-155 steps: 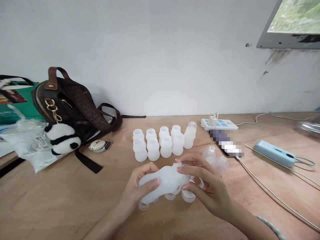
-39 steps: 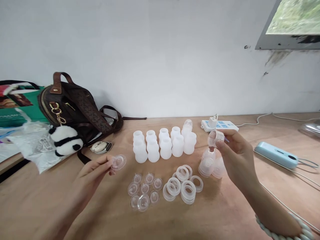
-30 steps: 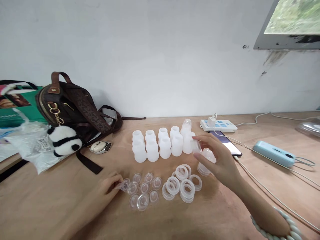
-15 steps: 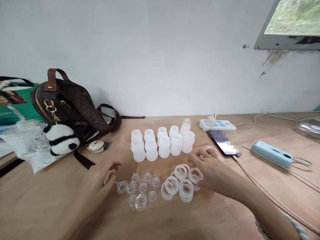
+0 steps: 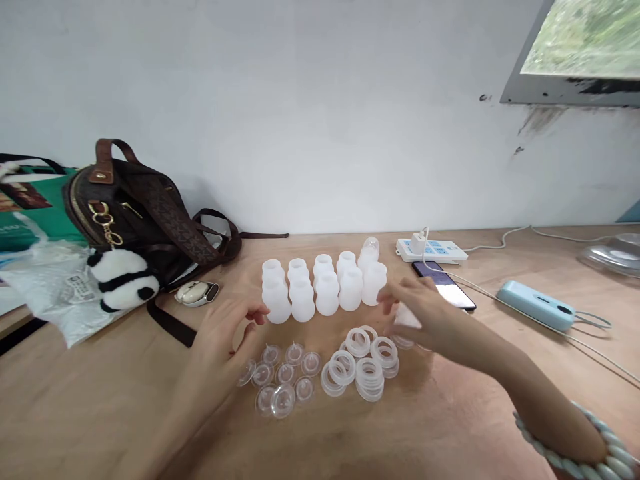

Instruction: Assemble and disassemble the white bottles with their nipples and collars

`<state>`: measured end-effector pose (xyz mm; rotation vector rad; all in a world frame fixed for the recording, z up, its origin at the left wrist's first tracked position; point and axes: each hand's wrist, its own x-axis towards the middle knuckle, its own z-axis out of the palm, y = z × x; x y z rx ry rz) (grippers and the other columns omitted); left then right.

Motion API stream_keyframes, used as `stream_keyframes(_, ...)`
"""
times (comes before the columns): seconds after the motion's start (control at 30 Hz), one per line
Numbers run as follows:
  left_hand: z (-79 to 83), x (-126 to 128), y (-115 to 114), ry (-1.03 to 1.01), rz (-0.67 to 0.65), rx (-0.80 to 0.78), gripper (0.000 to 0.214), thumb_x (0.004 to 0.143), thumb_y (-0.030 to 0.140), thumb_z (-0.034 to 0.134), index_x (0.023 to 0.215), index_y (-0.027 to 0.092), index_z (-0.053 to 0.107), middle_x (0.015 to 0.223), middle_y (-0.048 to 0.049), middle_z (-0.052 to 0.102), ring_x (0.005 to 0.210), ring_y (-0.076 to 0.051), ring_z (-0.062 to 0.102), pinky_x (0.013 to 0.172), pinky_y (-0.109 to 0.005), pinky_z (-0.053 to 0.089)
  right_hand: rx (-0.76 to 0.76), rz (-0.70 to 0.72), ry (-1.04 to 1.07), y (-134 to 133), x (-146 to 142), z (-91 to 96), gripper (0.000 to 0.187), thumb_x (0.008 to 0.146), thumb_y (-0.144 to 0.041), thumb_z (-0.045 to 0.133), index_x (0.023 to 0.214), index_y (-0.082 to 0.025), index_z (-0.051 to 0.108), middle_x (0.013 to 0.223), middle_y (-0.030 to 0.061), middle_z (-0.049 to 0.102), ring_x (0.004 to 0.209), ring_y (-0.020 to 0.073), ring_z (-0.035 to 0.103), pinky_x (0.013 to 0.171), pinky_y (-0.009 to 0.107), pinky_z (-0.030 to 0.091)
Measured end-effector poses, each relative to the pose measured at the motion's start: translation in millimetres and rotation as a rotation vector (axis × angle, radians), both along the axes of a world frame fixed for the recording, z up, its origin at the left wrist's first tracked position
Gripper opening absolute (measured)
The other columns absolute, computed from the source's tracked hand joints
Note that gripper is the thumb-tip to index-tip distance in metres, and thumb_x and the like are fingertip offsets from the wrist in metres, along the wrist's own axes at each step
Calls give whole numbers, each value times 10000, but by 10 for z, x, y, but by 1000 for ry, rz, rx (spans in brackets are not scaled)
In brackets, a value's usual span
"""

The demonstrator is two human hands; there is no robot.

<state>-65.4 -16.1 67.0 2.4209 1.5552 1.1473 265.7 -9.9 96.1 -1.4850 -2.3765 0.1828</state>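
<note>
Head: left hand near bottles

Panda plush beside dark backpack

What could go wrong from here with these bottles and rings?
The right hand is close to the rightmost front bottle; a careless nudge might tip it over. The translucent rings lie partly stacked on one another, so a bump could make some slide off.

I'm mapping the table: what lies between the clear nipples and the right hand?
Loose and stacked rings lie between clear nipples and right hand, head view.
</note>
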Motion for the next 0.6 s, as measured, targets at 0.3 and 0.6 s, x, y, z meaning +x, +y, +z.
stream_keyframes(0.3, -253, 410, -95, -30, -197, 208, 237, 932, 73, 388, 934, 213, 578, 778, 7, 674, 775, -187, 614, 748, -347, 356, 196, -220, 121, 1012, 77, 326, 190, 949, -227, 568, 1112, -174, 649, 1155, 139, 667, 1069, 292, 624, 914, 478, 503)
stream_keyframes(0.6, -327, 373, -107, -44, -173, 309, 231, 943, 48, 419, 951, 212, 581, 817, -5, 691, 818, -190, 632, 788, -363, 361, 191, -380, 217, 1126, 179, 267, 301, 920, -365, 662, 1113, -135, 643, 1027, 104, 695, 879, 245, 671, 762, 409, 553)
